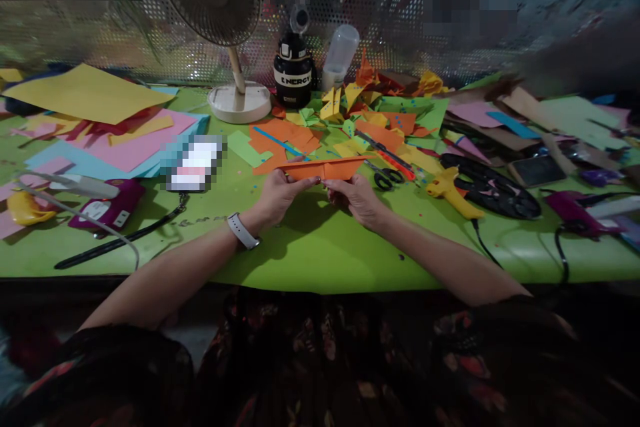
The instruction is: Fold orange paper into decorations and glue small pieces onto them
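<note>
A folded orange paper (323, 168), long and flat like a dart, is held just above the green table (310, 247). My left hand (280, 197), with a white watch on its wrist, pinches the paper's left half. On the right half my right hand (355, 199) is closed with thumb and fingers. Both hands meet near the paper's middle. More orange paper scraps (283, 137) lie just behind it.
Scissors (387, 177) and a yellow glue gun (450, 190) lie right of my hands. A standing fan (220, 27), a black bottle (293, 70) and a clear bottle (340, 53) stand at the back. Coloured sheets (100, 120) cover the left; a phone (535, 170) and purple tool (575, 207) lie right.
</note>
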`<state>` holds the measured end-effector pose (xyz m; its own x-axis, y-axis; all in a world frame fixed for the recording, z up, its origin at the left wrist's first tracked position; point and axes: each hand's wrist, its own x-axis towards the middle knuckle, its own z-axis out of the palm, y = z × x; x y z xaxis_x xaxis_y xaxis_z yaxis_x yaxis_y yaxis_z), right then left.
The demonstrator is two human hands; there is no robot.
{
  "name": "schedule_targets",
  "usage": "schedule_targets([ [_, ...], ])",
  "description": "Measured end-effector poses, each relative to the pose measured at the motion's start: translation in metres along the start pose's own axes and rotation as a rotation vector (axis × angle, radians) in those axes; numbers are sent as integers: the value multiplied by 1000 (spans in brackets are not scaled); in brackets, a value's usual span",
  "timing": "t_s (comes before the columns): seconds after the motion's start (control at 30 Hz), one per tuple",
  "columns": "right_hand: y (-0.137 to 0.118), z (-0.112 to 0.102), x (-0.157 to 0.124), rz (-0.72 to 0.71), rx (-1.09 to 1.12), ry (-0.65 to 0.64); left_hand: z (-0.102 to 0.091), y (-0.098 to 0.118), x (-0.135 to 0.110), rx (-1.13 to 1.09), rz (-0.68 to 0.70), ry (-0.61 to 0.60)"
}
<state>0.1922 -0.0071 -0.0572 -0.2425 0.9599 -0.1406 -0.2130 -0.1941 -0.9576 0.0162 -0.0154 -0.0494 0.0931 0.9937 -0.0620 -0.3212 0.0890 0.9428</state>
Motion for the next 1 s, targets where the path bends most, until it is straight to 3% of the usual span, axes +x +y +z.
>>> schedule_targets([
  [0.3, -1, -1, 1, -5, -32, 1, 2, 1, -1, 44, 97, -50],
  [0.53, -1, -2, 3, -26, -64, -12, 0, -5, 1, 46, 122, -17],
  [1.0, 1, -3, 2, -150, -52, -92, 4, 0, -2, 24, 86, -14],
])
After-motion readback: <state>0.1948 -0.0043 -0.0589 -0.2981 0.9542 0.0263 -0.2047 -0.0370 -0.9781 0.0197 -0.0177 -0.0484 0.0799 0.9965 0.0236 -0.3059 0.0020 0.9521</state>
